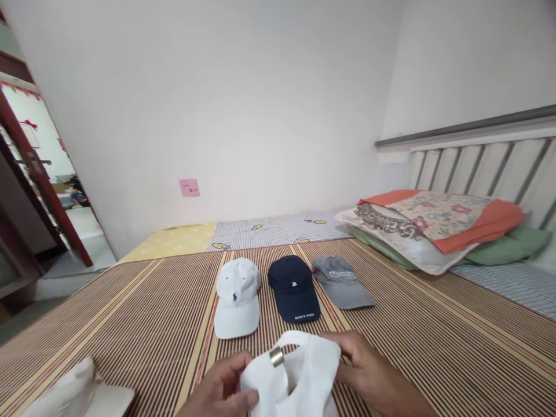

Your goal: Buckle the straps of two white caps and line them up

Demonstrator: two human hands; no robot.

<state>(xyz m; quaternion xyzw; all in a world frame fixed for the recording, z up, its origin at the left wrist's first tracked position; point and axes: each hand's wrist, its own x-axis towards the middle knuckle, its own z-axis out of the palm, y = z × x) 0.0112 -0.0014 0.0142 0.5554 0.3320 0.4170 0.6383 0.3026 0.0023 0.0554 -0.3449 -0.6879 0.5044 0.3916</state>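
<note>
Near the bottom of the head view, a white cap (313, 370) is held between both hands, its back strap and metal buckle facing up and away from me. My left hand (226, 385) pinches its left edge, thumb in front and fingers behind. My right hand (365, 368) grips the opposite side, with its fingertips partly hidden behind the fabric. Beyond them three caps lie in a row on the striped mat (143, 313): a white cap with a small dark emblem (238, 295), a navy cap (295, 289) and a grey cap (341, 282).
A cream-coloured cap (87, 394) lies at the lower left, partly out of frame. Pillows (434, 223) are stacked at the right by a slatted headboard (486, 165). A pink note (189, 187) sticks to the wall behind. An open doorway (65, 174) is at far left.
</note>
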